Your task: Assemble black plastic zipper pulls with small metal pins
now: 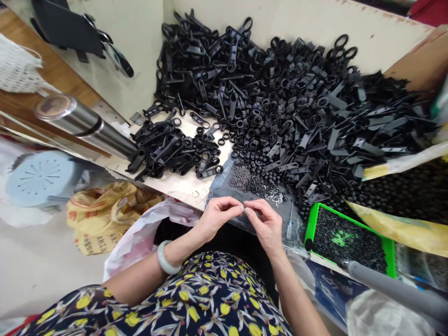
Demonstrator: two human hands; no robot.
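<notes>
My left hand [220, 215] and my right hand [264, 223] meet fingertip to fingertip at the table's front edge. Both are closed in a pinch, and a tiny dark piece barely shows between them; its kind is too small to make out. Just beyond lie small brownish parts [241, 175], small black parts [261, 187] and a little heap of thin silvery pins [274, 196] on a dark mat [224, 187]. Right of my right hand, a screwdriver [290, 223] with a clear handle rests on the mat.
Black plastic rings [280, 84], flat black blades [338, 135] and long black handles [171, 149] are heaped behind. A green tray [311, 224] of small black parts stands right. A steel flask [87, 123] lies left, above a yellow sack [101, 214] and a pale plastic bag [135, 238].
</notes>
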